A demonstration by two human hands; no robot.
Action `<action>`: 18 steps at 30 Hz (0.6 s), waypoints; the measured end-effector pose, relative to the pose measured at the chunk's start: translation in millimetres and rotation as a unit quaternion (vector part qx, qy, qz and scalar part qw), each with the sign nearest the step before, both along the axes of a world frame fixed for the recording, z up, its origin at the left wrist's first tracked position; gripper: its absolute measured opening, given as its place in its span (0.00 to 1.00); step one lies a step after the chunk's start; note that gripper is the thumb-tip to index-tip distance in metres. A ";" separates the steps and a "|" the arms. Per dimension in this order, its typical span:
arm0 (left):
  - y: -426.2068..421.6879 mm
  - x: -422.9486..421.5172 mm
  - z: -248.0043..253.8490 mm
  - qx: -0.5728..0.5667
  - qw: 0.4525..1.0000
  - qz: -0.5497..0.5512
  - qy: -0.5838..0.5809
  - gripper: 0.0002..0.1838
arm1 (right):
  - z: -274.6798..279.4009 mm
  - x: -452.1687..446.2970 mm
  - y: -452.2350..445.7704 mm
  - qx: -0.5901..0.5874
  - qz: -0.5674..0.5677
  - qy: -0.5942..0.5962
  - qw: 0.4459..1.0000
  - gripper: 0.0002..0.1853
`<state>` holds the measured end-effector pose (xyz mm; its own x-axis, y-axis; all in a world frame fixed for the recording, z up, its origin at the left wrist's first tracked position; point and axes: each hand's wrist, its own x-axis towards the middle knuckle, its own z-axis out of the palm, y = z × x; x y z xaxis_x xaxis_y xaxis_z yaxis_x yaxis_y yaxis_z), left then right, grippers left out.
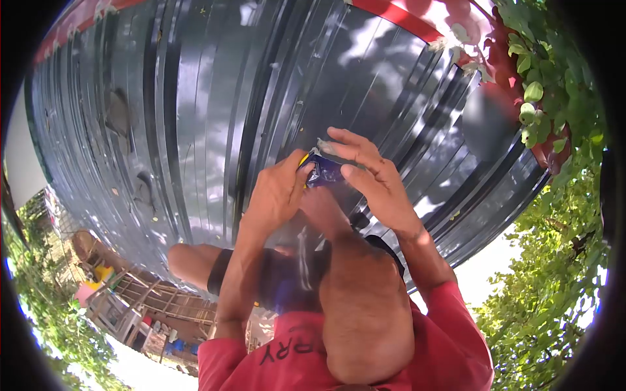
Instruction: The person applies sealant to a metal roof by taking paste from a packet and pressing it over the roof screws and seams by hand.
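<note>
My left hand (277, 192) is closed on a small, shiny dark-blue packet (324, 171) with a yellow edge, pinching its left side. To the right of the packet, my right hand (377, 179) has its fingers stretched out, the thumb apart from them and close to the packet's right side. A greyish, crumpled-looking bit (326, 148) sits at the packet's upper end by a right fingertip; whether it is part of the packet or stuck to the finger, I cannot tell. Beneath both hands are a bare foot (323, 208) and a bent knee (368, 313).
Dark ribbed metal sheeting (215, 85) spreads under me, with red trim (398, 16) along the far edge. Two dark slipper-like shapes (118, 112) lie at left. Leafy branches (541, 98) overhang the right edge. A wooden structure (150, 293) stands below at lower left.
</note>
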<state>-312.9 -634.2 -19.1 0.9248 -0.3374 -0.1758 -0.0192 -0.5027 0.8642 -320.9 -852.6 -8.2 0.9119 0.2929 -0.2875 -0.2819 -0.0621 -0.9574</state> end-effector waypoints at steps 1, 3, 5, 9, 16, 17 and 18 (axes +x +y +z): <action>-0.2 -0.9 -0.2 0.003 1.000 -0.002 -0.005 0.08 | -1.3 0.9 1.0 0.015 -0.003 0.012 1.000 0.21; -1.2 -1.7 -0.2 0.009 1.000 -0.006 -0.017 0.08 | 1.5 3.6 2.2 0.032 -0.007 0.044 0.998 0.20; -0.4 -2.8 -2.0 0.014 1.000 -0.004 -0.026 0.07 | 9.2 7.9 4.1 0.037 -0.010 0.083 0.996 0.20; -0.6 -3.2 1.3 0.005 1.000 -0.002 -0.005 0.06 | 10.2 8.7 5.4 0.065 -0.013 0.096 0.993 0.20; -2.4 -3.2 -0.4 0.032 0.999 -0.007 -0.034 0.06 | 7.9 8.5 7.2 0.129 -0.024 0.136 0.982 0.19; -2.1 -3.4 -1.2 0.039 0.998 -0.009 -0.040 0.06 | 7.6 8.2 7.2 0.132 -0.024 0.139 0.981 0.19; -1.4 -3.1 -1.9 0.046 0.998 -0.011 -0.046 0.06 | 8.2 8.2 8.1 0.138 -0.031 0.147 0.979 0.18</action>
<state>-316.1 -635.6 -21.0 0.9307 -0.3447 -0.1224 -0.1078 -0.5783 0.8087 -312.7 -844.5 0.0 0.8204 0.3435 -0.4572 -0.5421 0.2129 -0.8129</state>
